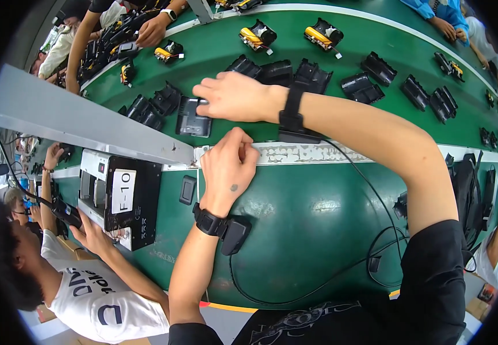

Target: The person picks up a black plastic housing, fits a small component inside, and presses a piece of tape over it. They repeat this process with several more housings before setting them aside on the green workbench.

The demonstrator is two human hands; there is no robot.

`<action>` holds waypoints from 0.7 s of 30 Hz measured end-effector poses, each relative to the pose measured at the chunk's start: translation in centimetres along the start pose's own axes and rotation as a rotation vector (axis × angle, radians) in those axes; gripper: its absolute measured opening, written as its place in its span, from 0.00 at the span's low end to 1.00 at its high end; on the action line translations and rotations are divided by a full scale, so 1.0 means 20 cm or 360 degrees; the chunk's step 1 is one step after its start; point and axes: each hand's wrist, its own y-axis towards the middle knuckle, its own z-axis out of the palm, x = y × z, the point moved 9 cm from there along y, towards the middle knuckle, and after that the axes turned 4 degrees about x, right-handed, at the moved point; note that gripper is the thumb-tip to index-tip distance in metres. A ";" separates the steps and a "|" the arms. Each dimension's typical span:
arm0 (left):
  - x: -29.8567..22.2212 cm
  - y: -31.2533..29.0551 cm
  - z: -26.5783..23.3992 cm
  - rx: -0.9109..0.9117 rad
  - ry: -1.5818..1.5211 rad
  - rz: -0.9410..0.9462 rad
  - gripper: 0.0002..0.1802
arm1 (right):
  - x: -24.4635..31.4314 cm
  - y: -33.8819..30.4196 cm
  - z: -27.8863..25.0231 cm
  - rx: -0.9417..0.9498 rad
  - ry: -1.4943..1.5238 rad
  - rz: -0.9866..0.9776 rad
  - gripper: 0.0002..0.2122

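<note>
Your right hand [229,98] reaches left over the green conveyor belt [341,123], fingers partly bent, thumb side at the right edge of a black shell with a flat panel [193,119]. Contact looks likely, but the view there is soft, so I can't tell whether you're gripping it or only touching it. That shell lies on the belt near the rail, just beyond the foot of the grey metal beam [93,109]. Your left hand [229,164] is loosely curled, back up, at the worn metal rail [300,153] between belt and green worktable [300,230]; can't see whether its fingers pinch anything. Two more black shells [145,114] sit left of the paneled one, a group [276,73] lies past your right hand, others [379,68] are spread to the right. Yellow-wrapped assemblies [257,37] with white connectors stand along the far side of the belt. Both your wrists carry a black strap [208,221] with a module; a black cable [312,299] loops over the worktable. A small black rectangular part [188,190] lies left of your left hand, near a black-and-white machine [148,201]. A co-worker in a white shirt [102,307] is beside it.
</note>
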 end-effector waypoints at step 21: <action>-0.50 -0.05 0.00 0.0305 -0.0335 0.0772 0.19 | 0.34 -1.53 -1.36 0.0769 0.0450 0.1203 0.14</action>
